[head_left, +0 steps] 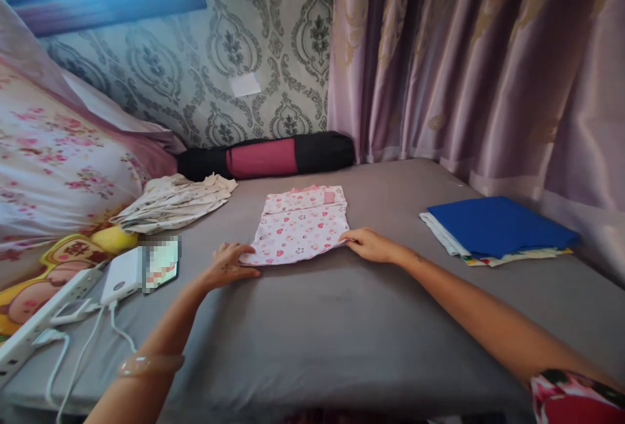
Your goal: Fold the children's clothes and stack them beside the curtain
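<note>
A small white garment with pink hearts point(300, 223) lies flat on the grey bed sheet point(342, 320). My left hand point(228, 264) pinches its near left corner, fingers closed on the cloth. At the near right corner, my right hand point(370, 244) grips the hem the same way. Both arms reach forward across the bed.
A cream garment pile point(176, 201) lies at the left, and a black and red bolster point(266, 155) against the wall. Folded blue cloth on white pieces point(495, 227) sits at the right. A power bank point(121, 275), phone, power strip and cables lie by the floral pillows. Curtains hang at the right.
</note>
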The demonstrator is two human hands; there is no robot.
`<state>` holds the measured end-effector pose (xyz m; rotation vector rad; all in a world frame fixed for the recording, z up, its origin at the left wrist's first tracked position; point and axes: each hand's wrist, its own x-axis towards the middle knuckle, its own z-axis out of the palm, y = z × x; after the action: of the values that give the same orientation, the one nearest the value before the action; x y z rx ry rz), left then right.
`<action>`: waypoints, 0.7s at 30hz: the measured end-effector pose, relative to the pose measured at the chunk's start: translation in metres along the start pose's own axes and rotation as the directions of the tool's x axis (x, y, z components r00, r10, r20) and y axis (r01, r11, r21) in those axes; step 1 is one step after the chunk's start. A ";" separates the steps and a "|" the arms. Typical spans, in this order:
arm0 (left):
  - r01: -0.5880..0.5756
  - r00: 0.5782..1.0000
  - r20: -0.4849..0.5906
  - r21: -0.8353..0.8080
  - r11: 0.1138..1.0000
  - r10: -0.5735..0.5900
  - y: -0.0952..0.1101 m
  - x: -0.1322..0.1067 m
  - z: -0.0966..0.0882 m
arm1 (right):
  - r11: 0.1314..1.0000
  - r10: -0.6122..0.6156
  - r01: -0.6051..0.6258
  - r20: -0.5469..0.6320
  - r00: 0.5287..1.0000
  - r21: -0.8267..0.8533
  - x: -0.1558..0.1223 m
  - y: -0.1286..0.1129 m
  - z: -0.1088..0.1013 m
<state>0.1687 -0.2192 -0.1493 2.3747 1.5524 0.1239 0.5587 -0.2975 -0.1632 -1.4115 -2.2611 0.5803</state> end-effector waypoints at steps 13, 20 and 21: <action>-0.143 0.985 -0.170 -0.662 0.736 0.039 -0.014 0.082 -0.031 | 0.918 0.393 -0.382 -0.336 0.856 0.103 0.071 0.038 -0.016; -0.279 0.915 -0.391 -0.789 0.548 -0.097 0.006 0.138 -0.025 | 0.824 0.545 -0.522 -0.558 0.626 0.219 0.106 0.054 -0.017; -0.307 0.879 -0.459 -0.751 0.585 -0.127 0.010 0.145 -0.022 | 0.821 0.540 -0.529 -0.589 0.601 0.212 0.111 0.051 -0.018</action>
<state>0.2324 -0.0866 -0.1386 1.6895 1.1194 1.2506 0.5617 -0.1744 -0.1629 -1.9348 -1.2804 0.2181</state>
